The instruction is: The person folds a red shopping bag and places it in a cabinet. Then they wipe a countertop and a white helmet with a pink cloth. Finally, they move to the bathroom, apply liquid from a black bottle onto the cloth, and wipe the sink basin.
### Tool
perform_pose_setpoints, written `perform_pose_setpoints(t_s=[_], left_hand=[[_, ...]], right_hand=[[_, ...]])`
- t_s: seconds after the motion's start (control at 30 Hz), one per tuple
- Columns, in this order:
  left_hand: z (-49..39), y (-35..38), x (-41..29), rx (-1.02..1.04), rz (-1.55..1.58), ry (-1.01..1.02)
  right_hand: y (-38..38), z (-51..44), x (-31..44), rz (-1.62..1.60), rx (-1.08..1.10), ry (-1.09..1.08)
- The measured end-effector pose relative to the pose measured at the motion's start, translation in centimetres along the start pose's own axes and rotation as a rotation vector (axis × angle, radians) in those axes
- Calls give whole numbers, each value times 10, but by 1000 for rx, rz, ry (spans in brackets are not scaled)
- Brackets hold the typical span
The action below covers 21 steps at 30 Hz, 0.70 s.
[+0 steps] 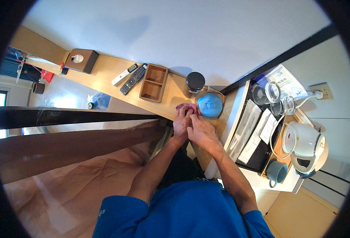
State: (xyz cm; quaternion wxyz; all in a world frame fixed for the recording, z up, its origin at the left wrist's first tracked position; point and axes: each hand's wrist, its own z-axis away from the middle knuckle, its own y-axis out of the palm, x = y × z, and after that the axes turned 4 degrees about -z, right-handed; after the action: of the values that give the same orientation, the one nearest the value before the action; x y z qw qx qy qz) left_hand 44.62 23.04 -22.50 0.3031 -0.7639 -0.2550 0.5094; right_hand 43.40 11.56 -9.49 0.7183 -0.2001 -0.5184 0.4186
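A pink cloth (pixel 186 106) lies bunched at the front edge of a narrow wooden shelf (pixel 109 93). My left hand (pixel 181 123) presses on it with curled fingers. Close against it, my right hand (pixel 203 131) has its fingertips at the cloth's right side; whether they pinch it is hard to tell. Just right of the cloth sits a round blue plastic device (pixel 210 105) with a cable behind it. A jar with a black lid (pixel 195 81) stands behind the cloth, near the wall.
Left along the shelf are a two-compartment wooden tray (pixel 154 83), a black remote control (pixel 133 79), a white remote control (pixel 124 75) and a tissue box (pixel 81 61). To the right are glass jars (pixel 273 92), a white electric kettle (pixel 304 139) and a blue-grey mug (pixel 277 171).
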Motion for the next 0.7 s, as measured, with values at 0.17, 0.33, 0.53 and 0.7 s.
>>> perform_pose_setpoints(t_s=[0.17,0.33,0.53,0.7], left_hand=[[2,5,2,3,575,-327],[-8,-26,-43,101,1295,-664],[-45,-56,-112,-12,1204,-514],[-85,-59,-142,-66,1158,-392]], right_hand=[[-14,18,-8,-125,-142,-77],[-27,30,-13,-328,-337,-148],[-56,48,-14,-486,-566,-131],[-83,67,-10,-707,-569,-107]])
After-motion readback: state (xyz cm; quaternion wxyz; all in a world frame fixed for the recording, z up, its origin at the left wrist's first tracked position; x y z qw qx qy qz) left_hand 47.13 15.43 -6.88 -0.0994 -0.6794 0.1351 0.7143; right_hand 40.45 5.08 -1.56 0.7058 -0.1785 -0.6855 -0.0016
